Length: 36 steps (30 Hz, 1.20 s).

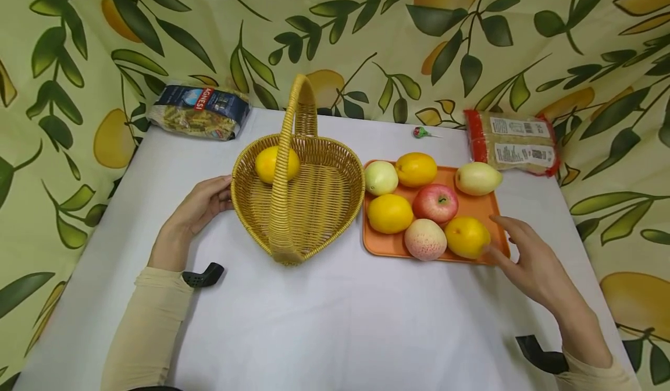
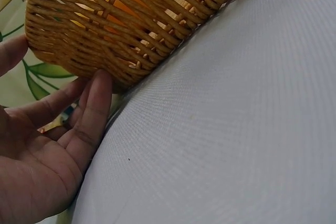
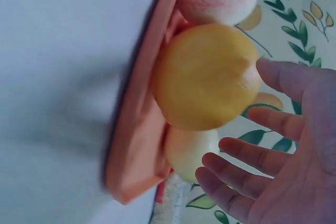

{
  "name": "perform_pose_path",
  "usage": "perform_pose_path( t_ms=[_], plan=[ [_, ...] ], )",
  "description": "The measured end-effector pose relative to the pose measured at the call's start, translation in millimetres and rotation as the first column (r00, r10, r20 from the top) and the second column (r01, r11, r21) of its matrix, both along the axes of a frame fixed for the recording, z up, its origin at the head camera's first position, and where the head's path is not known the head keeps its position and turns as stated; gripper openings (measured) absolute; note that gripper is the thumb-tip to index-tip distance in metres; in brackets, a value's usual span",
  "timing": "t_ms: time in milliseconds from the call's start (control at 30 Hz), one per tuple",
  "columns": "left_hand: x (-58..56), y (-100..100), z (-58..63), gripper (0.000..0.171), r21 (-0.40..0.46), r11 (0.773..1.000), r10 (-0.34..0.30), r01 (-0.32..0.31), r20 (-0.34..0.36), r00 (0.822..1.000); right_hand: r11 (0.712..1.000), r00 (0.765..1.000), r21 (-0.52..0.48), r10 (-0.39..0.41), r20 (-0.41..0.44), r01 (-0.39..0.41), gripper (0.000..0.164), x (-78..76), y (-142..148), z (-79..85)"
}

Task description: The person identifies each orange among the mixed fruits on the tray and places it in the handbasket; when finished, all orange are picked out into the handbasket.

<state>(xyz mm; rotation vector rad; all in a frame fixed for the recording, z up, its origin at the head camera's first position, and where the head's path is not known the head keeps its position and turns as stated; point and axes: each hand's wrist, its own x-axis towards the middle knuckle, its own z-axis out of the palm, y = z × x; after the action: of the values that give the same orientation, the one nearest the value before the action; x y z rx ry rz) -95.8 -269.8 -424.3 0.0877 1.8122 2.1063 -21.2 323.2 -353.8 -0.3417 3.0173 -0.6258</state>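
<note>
A heart-shaped wicker basket with a tall handle holds one lemon. My left hand touches the basket's left side, its fingertips against the weave in the left wrist view. To the right, an orange tray carries a red apple, a speckled peach, several yellow and pale fruits, among them a lemon at the front right corner. My right hand hovers beside that lemon with fingers spread. In the right wrist view the thumb is close to the lemon; whether they touch I cannot tell.
A bag of pasta lies at the back left. At the back right is a red-edged clear packet, with a small wrapped lollipop left of it. A leaf-patterned cloth hangs behind the white table.
</note>
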Motion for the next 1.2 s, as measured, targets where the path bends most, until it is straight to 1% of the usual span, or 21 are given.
perform_pose_path(
  t_ms=[200, 267, 400, 533, 733, 1000, 1200],
  plan=[
    [1.1, 0, -1.1, 0.028, -0.016, 1.000, 0.008, -0.008, 0.014, 1.000, 1.000, 0.999, -0.018, 0.020, 0.033, -0.019, 0.068, 1.4, -5, -13.1],
    [1.4, 0, -1.1, 0.028, -0.017, 1.000, 0.009, -0.009, 0.016, 1.000, 0.999, 0.999, -0.041, 0.022, 0.043, -0.020, 0.071, 0.9, -7, -16.2],
    [1.3, 1, -0.6, 0.028, -0.019, 1.000, 0.013, -0.013, 0.018, 1.000, 0.996, 0.999, -0.084, 0.022, 0.048, -0.018, 0.077, 0.1, -12, -20.4],
    [0.8, 2, -0.1, 0.028, -0.018, 1.000, 0.016, -0.016, 0.020, 1.000, 0.996, 0.999, -0.091, 0.021, 0.045, -0.017, 0.081, -1.7, -14, -22.5],
    [0.2, 3, 0.1, 0.027, -0.013, 1.000, 0.017, -0.017, 0.022, 1.000, 0.995, 0.999, -0.096, 0.036, 0.029, -0.033, 0.078, -3.9, -16, -25.5],
    [0.0, 2, -1.7, 0.028, -0.001, 1.000, 0.007, -0.007, 0.012, 1.000, 0.996, 1.000, -0.090, 0.012, 0.019, -0.010, 0.078, -2.8, -16, -24.2],
    [0.4, 1, -2.4, 0.028, -0.012, 1.000, 0.010, -0.009, 0.005, 1.000, 0.996, 1.000, -0.092, 0.017, -0.017, -0.018, 0.078, -3.1, -16, -25.3]
  ],
)
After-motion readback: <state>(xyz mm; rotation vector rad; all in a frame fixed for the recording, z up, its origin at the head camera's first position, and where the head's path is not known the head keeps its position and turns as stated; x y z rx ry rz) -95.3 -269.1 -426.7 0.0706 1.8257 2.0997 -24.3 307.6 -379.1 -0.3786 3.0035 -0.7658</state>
